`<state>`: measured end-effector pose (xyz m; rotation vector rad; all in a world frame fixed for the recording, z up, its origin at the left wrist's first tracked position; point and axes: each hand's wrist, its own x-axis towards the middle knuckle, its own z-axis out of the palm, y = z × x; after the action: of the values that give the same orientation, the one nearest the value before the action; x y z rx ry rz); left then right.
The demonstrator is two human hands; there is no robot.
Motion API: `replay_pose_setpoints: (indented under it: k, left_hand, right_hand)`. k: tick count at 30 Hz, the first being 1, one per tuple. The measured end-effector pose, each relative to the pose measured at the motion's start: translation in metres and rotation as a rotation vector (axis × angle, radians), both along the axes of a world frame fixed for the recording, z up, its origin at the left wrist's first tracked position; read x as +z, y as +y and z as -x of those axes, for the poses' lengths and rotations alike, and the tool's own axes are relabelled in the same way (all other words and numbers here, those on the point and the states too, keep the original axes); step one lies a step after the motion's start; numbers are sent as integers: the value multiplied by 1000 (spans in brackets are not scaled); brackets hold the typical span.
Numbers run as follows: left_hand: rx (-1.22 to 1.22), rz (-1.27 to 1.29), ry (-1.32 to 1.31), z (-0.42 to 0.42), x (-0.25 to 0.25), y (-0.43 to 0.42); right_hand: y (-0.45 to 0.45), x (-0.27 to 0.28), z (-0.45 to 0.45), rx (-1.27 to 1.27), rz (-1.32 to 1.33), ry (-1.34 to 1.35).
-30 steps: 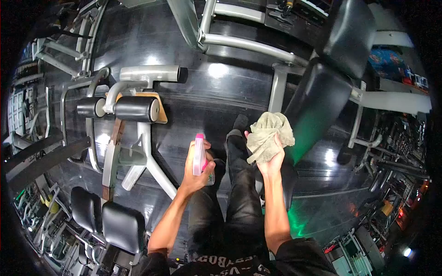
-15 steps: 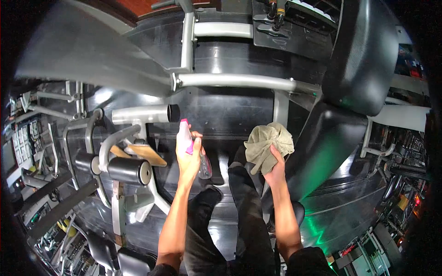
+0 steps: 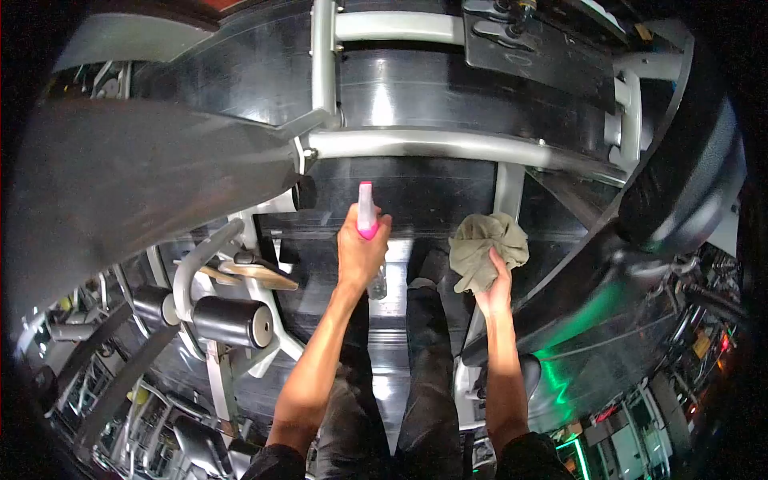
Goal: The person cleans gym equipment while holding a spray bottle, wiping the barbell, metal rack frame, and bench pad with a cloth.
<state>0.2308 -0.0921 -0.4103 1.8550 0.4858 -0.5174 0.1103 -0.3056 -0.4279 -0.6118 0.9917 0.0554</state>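
A gap lies between the spray bottle (image 3: pixel 366 210) in the left hand (image 3: pixel 362 252) and the cloth (image 3: pixel 484 248) in the right hand (image 3: pixel 498 288), with dark floor (image 3: pixel 428 200) below — room for a hand to pass. Ahead, a silver crossbar (image 3: pixel 416 144) runs across the way. A wide gray panel (image 3: pixel 152 176) and a black roller (image 3: pixel 226 322) obstruct the left; a padded backrest (image 3: pixel 690 180) bounds the right.

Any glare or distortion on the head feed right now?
Head view: white glare on the floor, green light on the black bench pad; head view: silver crossbar looks bowed, corners fall black; head view: spray bottle and cloth look fairly sharp.
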Motion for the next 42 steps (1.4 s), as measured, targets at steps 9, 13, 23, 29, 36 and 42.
replay_pose_setpoints:
  k: [9, 13, 23, 29, 36, 42]
  left_hand:
    - [-269, 216, 6, -7, 15, -64]
    - [-365, 241, -29, -20, 25, -96]
    - [-155, 180, -313, -3, 46, -44]
    - [103, -70, -341, 17, 55, 39]
    - [210, 128, -268, 22, 74, 37]
    - [119, 343, -210, 25, 73, 13]
  right_hand:
    - [-34, 5, -16, -174, 51, -17]
    - [-47, 2, -24, -199, 75, -65]
    - [79, -61, -121, 285, 894, -352]
    - [184, -65, -213, 910, 1776, -663]
    - [77, -66, -201, 1444, 1583, -477]
    - [-71, -36, -140, 828, 1805, 210]
